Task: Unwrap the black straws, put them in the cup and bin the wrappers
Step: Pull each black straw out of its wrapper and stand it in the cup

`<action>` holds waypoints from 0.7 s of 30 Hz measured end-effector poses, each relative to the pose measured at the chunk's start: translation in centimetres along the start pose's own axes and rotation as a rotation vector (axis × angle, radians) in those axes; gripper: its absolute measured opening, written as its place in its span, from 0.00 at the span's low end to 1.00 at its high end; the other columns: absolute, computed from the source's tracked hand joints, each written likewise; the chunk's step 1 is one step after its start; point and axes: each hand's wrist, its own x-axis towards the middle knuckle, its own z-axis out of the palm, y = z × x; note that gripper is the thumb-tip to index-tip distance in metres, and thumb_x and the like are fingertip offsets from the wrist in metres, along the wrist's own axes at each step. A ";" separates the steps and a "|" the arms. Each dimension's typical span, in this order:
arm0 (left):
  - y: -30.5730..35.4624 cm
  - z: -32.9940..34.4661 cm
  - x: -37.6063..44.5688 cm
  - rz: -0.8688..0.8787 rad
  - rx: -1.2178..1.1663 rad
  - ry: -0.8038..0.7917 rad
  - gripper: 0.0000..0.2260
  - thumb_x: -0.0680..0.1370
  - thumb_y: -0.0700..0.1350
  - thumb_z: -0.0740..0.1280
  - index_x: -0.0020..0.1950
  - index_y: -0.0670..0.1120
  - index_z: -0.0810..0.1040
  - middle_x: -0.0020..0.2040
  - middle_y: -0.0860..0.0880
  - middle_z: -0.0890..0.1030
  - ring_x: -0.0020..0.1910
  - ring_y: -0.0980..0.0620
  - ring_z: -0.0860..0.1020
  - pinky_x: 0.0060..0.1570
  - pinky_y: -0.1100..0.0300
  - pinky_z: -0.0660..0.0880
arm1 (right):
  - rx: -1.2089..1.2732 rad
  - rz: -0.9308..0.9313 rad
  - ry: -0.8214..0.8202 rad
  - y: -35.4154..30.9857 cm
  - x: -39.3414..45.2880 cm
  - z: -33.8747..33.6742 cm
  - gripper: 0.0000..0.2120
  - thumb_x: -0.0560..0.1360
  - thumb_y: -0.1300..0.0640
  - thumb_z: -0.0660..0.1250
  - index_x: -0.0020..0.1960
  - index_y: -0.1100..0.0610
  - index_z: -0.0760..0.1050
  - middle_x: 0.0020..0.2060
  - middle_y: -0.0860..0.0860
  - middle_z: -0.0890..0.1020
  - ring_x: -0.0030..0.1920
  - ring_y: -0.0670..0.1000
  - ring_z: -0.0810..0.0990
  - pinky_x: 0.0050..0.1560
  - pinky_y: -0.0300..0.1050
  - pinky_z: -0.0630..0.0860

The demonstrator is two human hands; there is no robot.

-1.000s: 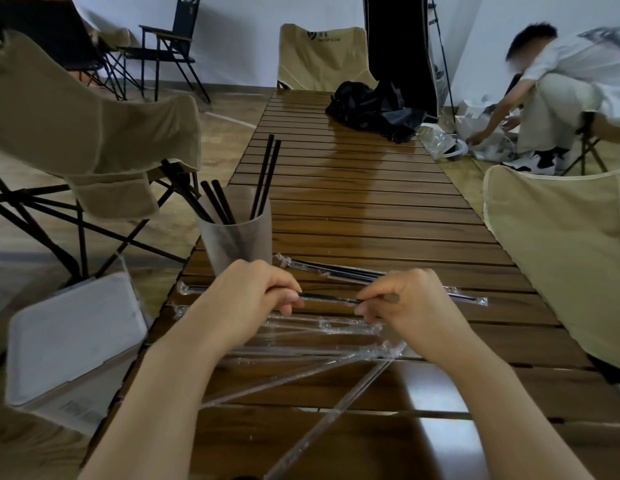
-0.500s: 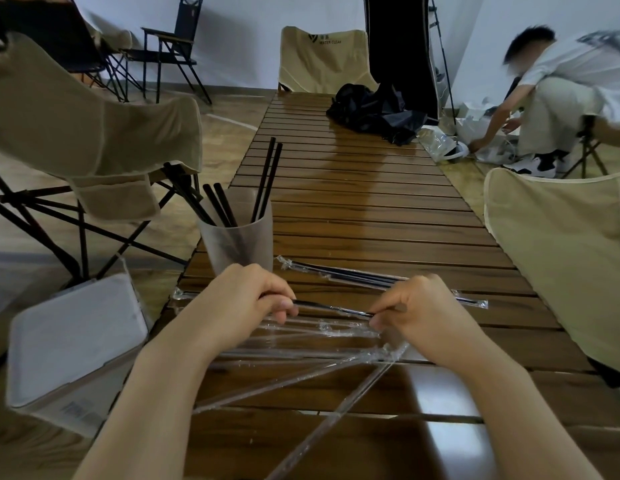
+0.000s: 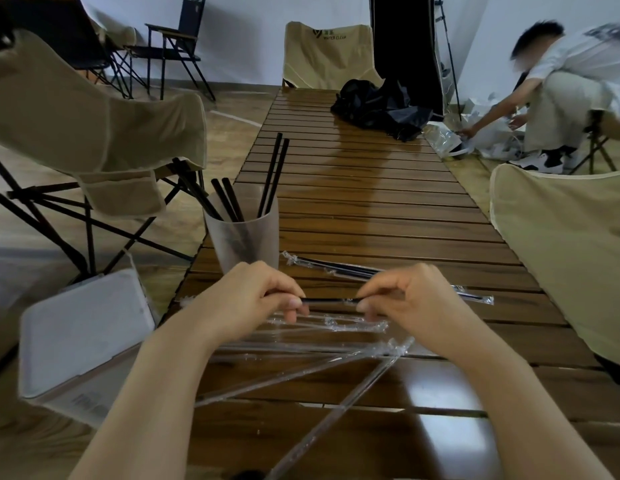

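Note:
A black straw (image 3: 331,300) in a clear wrapper spans between my hands above the slatted wooden table (image 3: 371,209). My left hand (image 3: 248,299) pinches its left part and my right hand (image 3: 410,297) pinches its right part; the wrapper's right end (image 3: 475,298) sticks out past my right hand. A frosted cup (image 3: 246,240) at the table's left edge holds several unwrapped black straws (image 3: 272,174). Wrapped straws (image 3: 336,268) lie behind my hands. Empty clear wrappers (image 3: 301,372) are scattered in front of them.
A white lidded bin (image 3: 80,337) stands on the floor left of the table. Beige folding chairs sit left (image 3: 94,126), right (image 3: 565,244) and at the far end. A black bag (image 3: 381,102) lies on the far table. A person (image 3: 561,84) crouches at the back right.
Both hands have shifted slightly rightward along the straw, and the bare black stretch between them stays short. The wrapper's left end now trails by my left wrist.

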 end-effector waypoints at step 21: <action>0.0 -0.2 0.0 -0.005 -0.016 0.077 0.12 0.79 0.49 0.66 0.38 0.62 0.79 0.43 0.58 0.85 0.47 0.65 0.81 0.54 0.64 0.73 | -0.019 0.036 0.046 1.5 -0.1 -0.8 0.03 0.73 0.58 0.70 0.43 0.51 0.82 0.34 0.45 0.84 0.36 0.37 0.81 0.47 0.40 0.80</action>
